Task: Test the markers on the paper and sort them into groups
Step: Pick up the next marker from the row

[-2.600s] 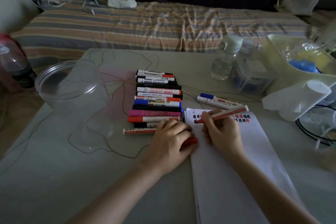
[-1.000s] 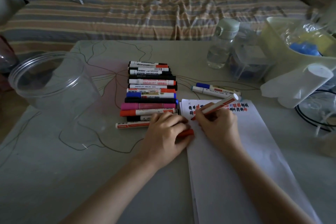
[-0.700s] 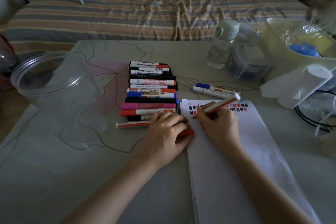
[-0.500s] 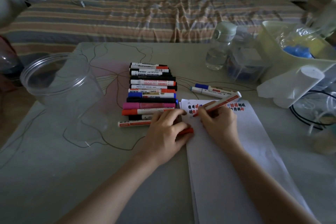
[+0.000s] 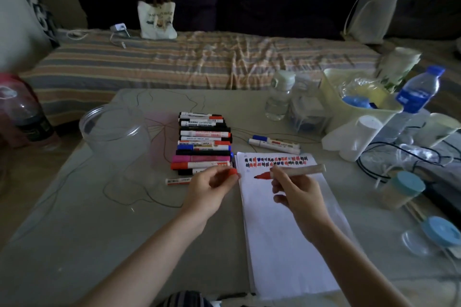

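On the table at about ten o'clock from your hands sits a clear plastic tub (image 5: pixel 113 132), on its side or tipped, with nothing in it that I can see. Next to it, at eleven o'clock, is the row of markers (image 5: pixel 203 143), lying side by side. One more marker (image 5: pixel 178 180) lies apart, just below the row. Your left hand (image 5: pixel 210 190) pinches the red cap (image 5: pixel 232 172) with its fingers curled around it. Your right hand (image 5: pixel 296 190) grips the open red marker (image 5: pixel 291 171), lifted just above the paper (image 5: pixel 287 232), with its tip pointing to nine o'clock, toward the cap. Rows of little test marks (image 5: pixel 275 161) sit along the top of the paper. At one o'clock two markers (image 5: pixel 274 143) lie in their own small group. It looks like you are done testing this one. Next, line the cap up with the tip, push it on, and put the marker with its group.
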A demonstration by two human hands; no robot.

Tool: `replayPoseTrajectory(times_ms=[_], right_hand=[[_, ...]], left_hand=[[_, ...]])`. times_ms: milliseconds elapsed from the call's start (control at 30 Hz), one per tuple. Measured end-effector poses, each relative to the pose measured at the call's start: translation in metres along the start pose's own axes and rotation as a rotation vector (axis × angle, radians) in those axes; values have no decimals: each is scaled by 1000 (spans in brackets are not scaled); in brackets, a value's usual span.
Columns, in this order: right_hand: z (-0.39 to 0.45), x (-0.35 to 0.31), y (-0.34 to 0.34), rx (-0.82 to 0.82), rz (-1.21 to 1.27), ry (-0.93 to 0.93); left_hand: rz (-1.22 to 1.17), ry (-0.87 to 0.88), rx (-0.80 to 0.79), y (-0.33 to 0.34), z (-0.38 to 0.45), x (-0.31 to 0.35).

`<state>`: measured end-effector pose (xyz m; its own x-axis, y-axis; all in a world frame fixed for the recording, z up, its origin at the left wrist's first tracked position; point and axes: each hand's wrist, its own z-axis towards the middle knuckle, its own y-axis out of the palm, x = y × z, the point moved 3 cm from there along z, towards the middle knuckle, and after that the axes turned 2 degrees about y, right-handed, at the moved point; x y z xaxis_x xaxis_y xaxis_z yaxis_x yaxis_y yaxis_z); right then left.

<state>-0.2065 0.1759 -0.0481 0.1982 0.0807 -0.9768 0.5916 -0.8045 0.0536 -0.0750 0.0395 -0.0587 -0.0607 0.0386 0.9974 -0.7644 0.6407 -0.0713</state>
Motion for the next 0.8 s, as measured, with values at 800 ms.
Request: replayPoseTrajectory(times_ms=[800], right_hand=[[-32, 0, 11, 31, 8, -93]], left_hand=[[-618, -416, -30, 19, -23, -4]])
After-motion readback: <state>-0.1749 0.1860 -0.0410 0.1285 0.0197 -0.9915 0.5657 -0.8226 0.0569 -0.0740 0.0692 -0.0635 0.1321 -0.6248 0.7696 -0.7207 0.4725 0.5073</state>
